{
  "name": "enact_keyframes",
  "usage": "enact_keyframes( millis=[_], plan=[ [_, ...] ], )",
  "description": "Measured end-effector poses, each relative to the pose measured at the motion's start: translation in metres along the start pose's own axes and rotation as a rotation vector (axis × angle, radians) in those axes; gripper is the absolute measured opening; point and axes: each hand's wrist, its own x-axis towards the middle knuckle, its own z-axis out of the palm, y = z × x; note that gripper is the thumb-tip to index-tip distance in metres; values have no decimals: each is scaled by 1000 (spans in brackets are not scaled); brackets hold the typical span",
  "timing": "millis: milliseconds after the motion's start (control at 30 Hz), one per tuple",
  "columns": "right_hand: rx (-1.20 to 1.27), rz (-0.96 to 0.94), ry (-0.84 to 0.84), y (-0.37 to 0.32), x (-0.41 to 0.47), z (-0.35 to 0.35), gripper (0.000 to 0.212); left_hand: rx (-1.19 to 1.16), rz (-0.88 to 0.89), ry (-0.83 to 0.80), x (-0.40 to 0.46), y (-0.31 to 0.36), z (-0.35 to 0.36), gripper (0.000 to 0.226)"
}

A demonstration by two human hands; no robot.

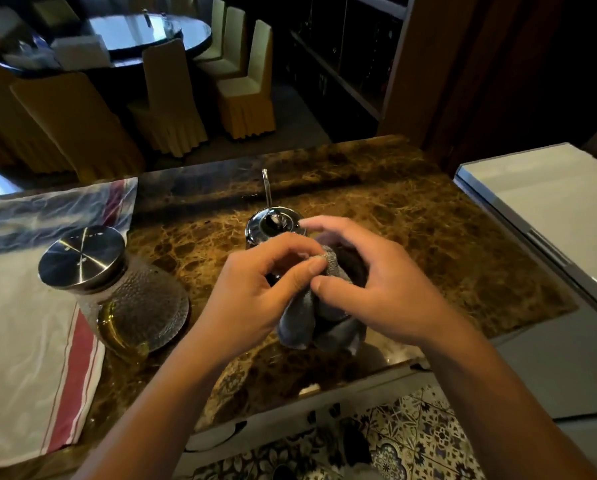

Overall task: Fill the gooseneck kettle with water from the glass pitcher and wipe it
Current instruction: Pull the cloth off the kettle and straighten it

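Note:
The steel gooseneck kettle (pixel 274 223) stands on the brown marble counter (pixel 411 216), its lid on and its thin spout pointing away from me. Both hands are just in front of it and hide its body and handle. My left hand (pixel 255 299) pinches the top of a grey cloth (pixel 298 320) between thumb and forefinger. My right hand (pixel 369 289) has its thumb on the same cloth and its fingers curled over it by the kettle lid. The textured glass pitcher (pixel 134 299) with a round steel lid stands at the left, apart from both hands.
A white cloth with red stripes (pixel 26 341) lies under and left of the pitcher. A white appliance (pixel 549 209) borders the counter on the right. Covered chairs and a round glass table stand beyond the far edge. Patterned floor tiles show below the near edge.

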Motion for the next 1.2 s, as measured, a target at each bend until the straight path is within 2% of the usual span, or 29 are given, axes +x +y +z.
enact_keyframes(
  millis=[100,200,233,367,467,633,733,867,1067,1200],
  plan=[
    [-78,-57,-60,10,3,-13,35,109,50,23,9,3,6,22],
    [-176,-92,-42,25,2,-27,8,224,80,11,16,6,19,23],
    [-179,-97,-35,29,2,-33,6,229,63,-2,19,6,24,26],
    [-118,-125,-9,42,2,-67,14,245,-29,-60,31,6,40,36],
    [-42,-153,22,54,3,-94,12,178,-72,-93,40,7,51,33],
    [-1,-130,86,86,6,-144,15,287,-22,71,70,3,72,16],
    [-42,-104,56,108,6,-174,15,223,-5,180,90,5,89,14],
    [-147,-71,49,139,7,-207,14,119,-84,284,110,6,115,4],
    [-72,24,167,170,0,-233,14,119,-159,146,125,-20,145,3],
    [51,76,151,184,-14,-245,20,-45,-147,84,128,-32,165,7]
  ],
)
